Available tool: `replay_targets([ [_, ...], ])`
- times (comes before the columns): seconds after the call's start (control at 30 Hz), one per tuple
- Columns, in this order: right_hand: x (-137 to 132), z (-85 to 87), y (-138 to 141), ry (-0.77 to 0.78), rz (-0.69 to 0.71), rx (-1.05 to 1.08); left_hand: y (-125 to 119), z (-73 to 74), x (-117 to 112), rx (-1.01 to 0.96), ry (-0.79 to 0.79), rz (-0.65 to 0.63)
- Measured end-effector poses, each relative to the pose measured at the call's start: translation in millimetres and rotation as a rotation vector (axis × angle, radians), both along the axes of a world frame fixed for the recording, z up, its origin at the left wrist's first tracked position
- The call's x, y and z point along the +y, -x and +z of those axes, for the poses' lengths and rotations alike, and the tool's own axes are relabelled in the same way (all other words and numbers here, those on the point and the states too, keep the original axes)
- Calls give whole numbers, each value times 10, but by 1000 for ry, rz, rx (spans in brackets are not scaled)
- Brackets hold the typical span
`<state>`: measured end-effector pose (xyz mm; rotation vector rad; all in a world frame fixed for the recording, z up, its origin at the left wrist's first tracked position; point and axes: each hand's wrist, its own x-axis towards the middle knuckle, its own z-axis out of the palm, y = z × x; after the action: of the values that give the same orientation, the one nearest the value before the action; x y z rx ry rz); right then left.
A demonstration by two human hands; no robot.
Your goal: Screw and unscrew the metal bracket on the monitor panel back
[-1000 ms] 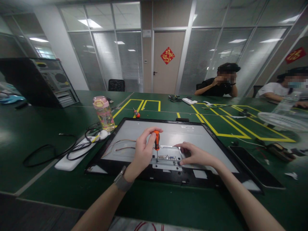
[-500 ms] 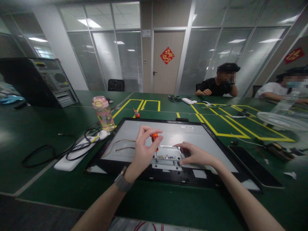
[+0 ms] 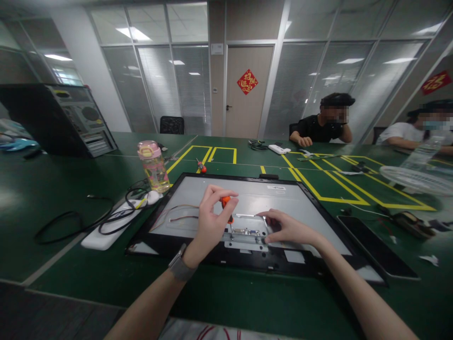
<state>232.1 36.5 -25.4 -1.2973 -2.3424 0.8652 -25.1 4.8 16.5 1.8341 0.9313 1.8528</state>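
Note:
A monitor lies face down, its black frame (image 3: 219, 259) around a grey metal back panel (image 3: 283, 200). My left hand (image 3: 209, 224) is closed round the orange handle of a small screwdriver (image 3: 227, 210), held upright with its tip on a small metal connector plate (image 3: 246, 234) near the panel's front edge. My right hand (image 3: 288, 228) rests on the right end of that plate, fingers pinched against it. A thin wire bundle (image 3: 177, 215) runs across the panel to the left of my left hand. A grey watch (image 3: 180, 269) is on my left wrist.
A pink-capped bottle (image 3: 153, 166) and a white keyboard (image 3: 106, 232) with black cables (image 3: 81, 222) lie left of the monitor. A computer tower (image 3: 60, 120) stands far left. A second screwdriver (image 3: 201, 165) lies behind. Two people sit at the far right. A dark panel (image 3: 375, 245) lies to the right.
My left hand's fingers have shifted up over the screwdriver handle, covering most of it. The right hand has stayed on the plate. The person in black lowered a hand to the table.

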Motion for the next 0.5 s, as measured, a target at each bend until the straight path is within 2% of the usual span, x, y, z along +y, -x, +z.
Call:
replay_targets([
  [0.33, -15, 40, 16, 15, -8, -7, 26, -11, -11, -70, 108, -86],
  [0.5, -3, 17, 7, -4, 7, 1, 26, 12, -2, -23, -2, -12],
])
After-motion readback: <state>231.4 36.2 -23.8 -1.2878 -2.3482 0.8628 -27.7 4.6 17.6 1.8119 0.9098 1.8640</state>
